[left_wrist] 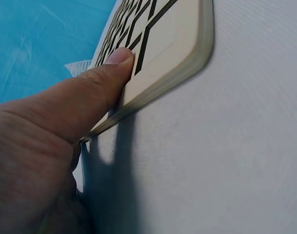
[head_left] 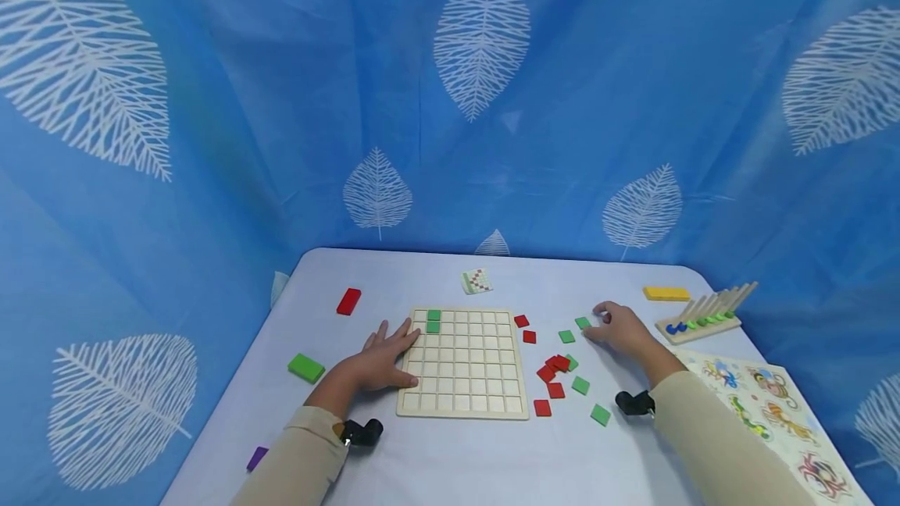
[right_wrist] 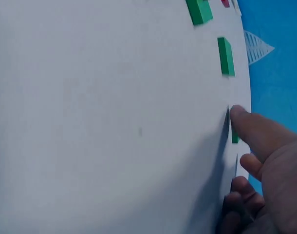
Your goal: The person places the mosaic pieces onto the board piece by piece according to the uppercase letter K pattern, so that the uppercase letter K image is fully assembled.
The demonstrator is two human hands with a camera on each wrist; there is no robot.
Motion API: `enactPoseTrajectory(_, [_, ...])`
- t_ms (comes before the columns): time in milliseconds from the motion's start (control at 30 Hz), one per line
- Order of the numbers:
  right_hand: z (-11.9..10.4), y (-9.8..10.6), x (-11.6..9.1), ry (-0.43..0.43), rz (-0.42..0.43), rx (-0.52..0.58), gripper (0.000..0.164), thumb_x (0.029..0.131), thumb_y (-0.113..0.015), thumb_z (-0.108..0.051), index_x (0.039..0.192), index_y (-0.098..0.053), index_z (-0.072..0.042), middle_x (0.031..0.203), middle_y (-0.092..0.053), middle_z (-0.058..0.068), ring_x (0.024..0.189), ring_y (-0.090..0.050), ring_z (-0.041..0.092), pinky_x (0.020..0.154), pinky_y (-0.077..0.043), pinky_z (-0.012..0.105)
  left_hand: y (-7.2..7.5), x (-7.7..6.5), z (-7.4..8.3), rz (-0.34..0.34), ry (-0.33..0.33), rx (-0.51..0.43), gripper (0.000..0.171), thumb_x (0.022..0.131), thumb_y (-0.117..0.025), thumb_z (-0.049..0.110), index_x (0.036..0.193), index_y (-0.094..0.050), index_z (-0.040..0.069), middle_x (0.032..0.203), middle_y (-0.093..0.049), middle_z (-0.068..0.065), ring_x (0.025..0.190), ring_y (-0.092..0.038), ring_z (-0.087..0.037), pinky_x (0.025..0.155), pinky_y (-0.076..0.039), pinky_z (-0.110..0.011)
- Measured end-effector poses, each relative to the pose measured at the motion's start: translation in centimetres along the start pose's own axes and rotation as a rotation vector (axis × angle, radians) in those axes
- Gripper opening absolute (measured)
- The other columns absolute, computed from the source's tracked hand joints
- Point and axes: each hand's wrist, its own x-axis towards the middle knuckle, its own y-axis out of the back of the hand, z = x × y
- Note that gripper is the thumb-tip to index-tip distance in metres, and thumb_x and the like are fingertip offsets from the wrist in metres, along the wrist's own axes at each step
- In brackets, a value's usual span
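My left hand [head_left: 383, 359] rests with spread fingers on the left edge of a wooden grid board [head_left: 464, 415]. In the left wrist view its thumb [left_wrist: 120, 57] presses on the board's frame beside the black-lined cells. Two green square tiles [head_left: 433, 321] sit one above the other in the board's top-left area. To the right, my right hand [head_left: 622, 330] is low over the table, thumb and forefinger apart. A green tile [head_left: 583, 322] lies right by its thumb and forefinger. The right wrist view shows this tile [right_wrist: 234, 136] partly hidden behind the thumb.
Several red tiles [head_left: 541, 408] and green tiles [head_left: 600, 415] lie right of the board. A pattern card [head_left: 476, 281] is behind it. Red [head_left: 348, 301], green [head_left: 305, 368] and yellow [head_left: 666, 293] blocks, a peg rack [head_left: 699, 329] and an animal picture board [head_left: 773, 412] lie around.
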Motion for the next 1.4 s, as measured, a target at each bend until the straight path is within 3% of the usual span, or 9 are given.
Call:
enactPoseTrajectory(467, [-1.2, -1.2, 0.2, -0.025, 0.057, 0.044, 0.047, 0.097, -0.075, -0.028, 0.133, -0.059, -0.002, 0.128, -0.06, 0.025, 0.112, -0.055, 0.039, 0.1, -0.053, 0.056, -0.3, 0.3, -0.1, 0.012, -0.004, -0.008, 0.099, 0.084, -0.085, 0.045, 0.166, -0.032, 0.029, 0.178, -0.012, -0.002, 0.163, 0.008, -0.04, 0.131, -0.003, -0.061])
enactPoseTrajectory(700, [-3.5, -2.2, -0.3, -0.009, 0.1, 0.108, 0.024, 0.099, -0.066, -0.011, 0.121, -0.063, -0.002, 0.112, -0.065, 0.017, 0.1, -0.057, 0.032, 0.086, -0.056, 0.042, -0.4, 0.2, 0.0, 0.014, 0.01, -0.01, 0.1, 0.083, -0.086, 0.046, 0.166, -0.032, 0.028, 0.178, -0.012, -0.002, 0.163, 0.007, -0.04, 0.13, -0.004, -0.063])
enactPoseTrajectory(800, [-4.3, -2.6, -0.1, -0.017, 0.12, 0.081, 0.028, 0.097, -0.068, -0.011, 0.123, -0.059, -0.002, 0.113, -0.064, 0.02, 0.099, -0.058, 0.034, 0.085, -0.057, 0.044, -0.6, 0.2, 0.0, 0.013, 0.016, -0.011, 0.099, 0.084, -0.085, 0.046, 0.166, -0.032, 0.029, 0.178, -0.012, -0.001, 0.163, 0.007, -0.04, 0.129, -0.004, -0.064])
enactPoseTrajectory(933, [-4.0, -2.8, 0.4, -0.052, 0.132, 0.079, 0.041, 0.096, -0.071, -0.017, 0.13, -0.054, 0.0, 0.124, -0.06, 0.026, 0.108, -0.055, 0.039, 0.097, -0.055, 0.054, -0.8, 0.0, -0.1, 0.013, 0.005, -0.002, 0.099, 0.084, -0.085, 0.046, 0.166, -0.032, 0.03, 0.178, -0.012, -0.002, 0.163, 0.007, -0.04, 0.13, -0.004, -0.062])
enactPoseTrajectory(1167, [-3.7, -2.8, 0.7, -0.002, 0.118, 0.094, 0.033, 0.097, -0.072, -0.019, 0.123, -0.064, 0.001, 0.117, -0.064, 0.021, 0.106, -0.056, 0.036, 0.095, -0.056, 0.051, -0.5, -0.2, -0.1, 0.021, 0.015, -0.01, 0.099, 0.084, -0.086, 0.044, 0.166, -0.032, 0.029, 0.178, -0.012, -0.002, 0.163, 0.007, -0.04, 0.13, -0.004, -0.063])
enactPoseTrajectory(1267, [-5.9, -3.6, 0.1, 0.051, 0.127, 0.086, 0.033, 0.096, -0.074, -0.018, 0.123, -0.064, -0.001, 0.119, -0.064, 0.019, 0.107, -0.056, 0.034, 0.097, -0.057, 0.05, -0.6, 0.0, -0.1, 0.022, 0.003, 0.003, 0.099, 0.084, -0.085, 0.045, 0.166, -0.032, 0.029, 0.178, -0.012, -0.002, 0.163, 0.007, -0.041, 0.13, -0.004, -0.062])
enactPoseTrajectory(1400, [-11.3, -6.5, -1.4, 0.203, 0.117, 0.069, 0.033, 0.094, -0.077, -0.018, 0.123, -0.067, -0.006, 0.121, -0.068, 0.013, 0.108, -0.061, 0.029, 0.097, -0.057, 0.049, -0.7, 0.3, -0.1, 0.015, -0.001, 0.016, 0.099, 0.084, -0.085, 0.046, 0.166, -0.031, 0.03, 0.178, -0.012, -0.001, 0.163, 0.008, -0.04, 0.131, -0.003, -0.06])
